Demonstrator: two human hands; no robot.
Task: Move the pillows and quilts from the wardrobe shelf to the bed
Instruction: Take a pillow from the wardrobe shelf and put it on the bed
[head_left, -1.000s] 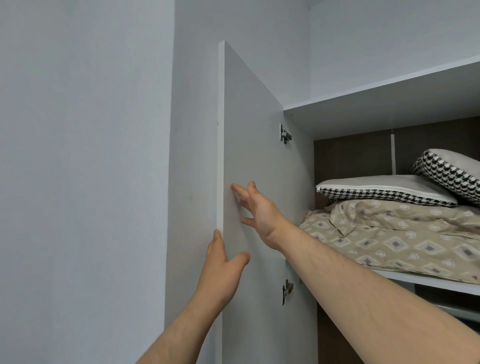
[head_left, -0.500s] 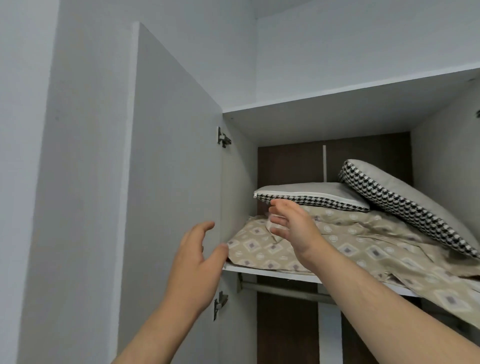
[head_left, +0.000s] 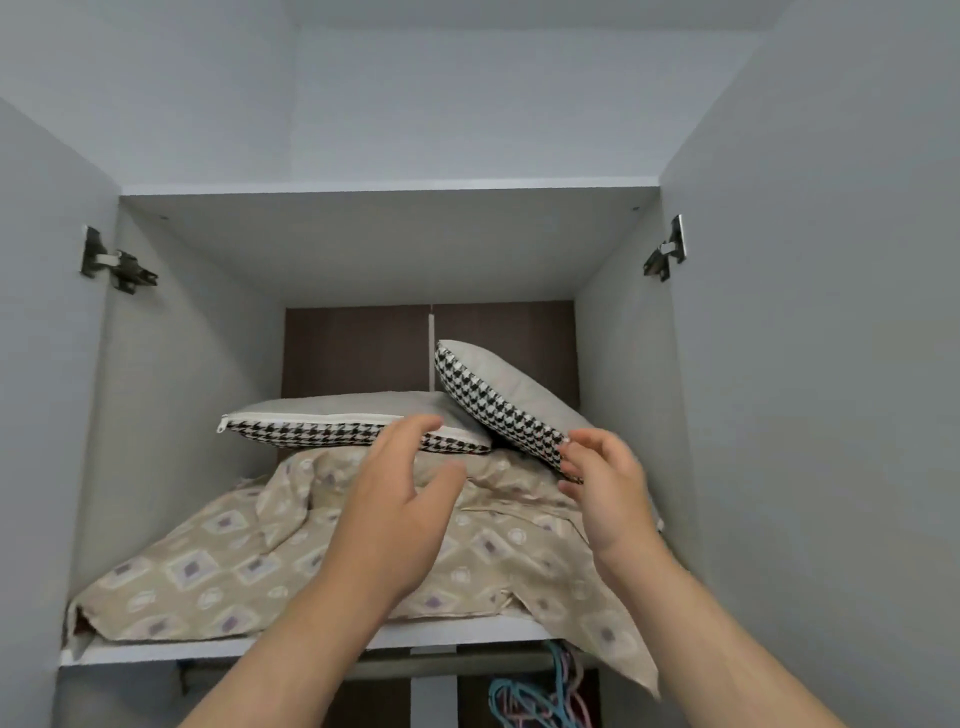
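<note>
A beige quilt (head_left: 249, 566) with a diamond pattern lies crumpled on the wardrobe shelf (head_left: 208, 647), one corner hanging over its front edge at the right. On top lies a flat grey pillow (head_left: 322, 415) with a houndstooth side. A second houndstooth pillow (head_left: 498, 400) leans tilted against the right wall. My left hand (head_left: 395, 514) hovers open in front of the flat pillow, fingers spread. My right hand (head_left: 605, 488) is at the lower corner of the tilted pillow, fingertips touching it, fingers curled but apart.
Both wardrobe doors (head_left: 47, 395) stand wide open, left and right, with metal hinges (head_left: 117, 262) showing. A hanging rail (head_left: 441, 665) runs under the shelf, with blue and pink hangers (head_left: 540, 696) at the lower right. The bed is out of view.
The view has swung from the left door to face the shelf squarely. Both hands left the door and moved right and up to the pillows; the right hand reached the tilted pillow's corner.
</note>
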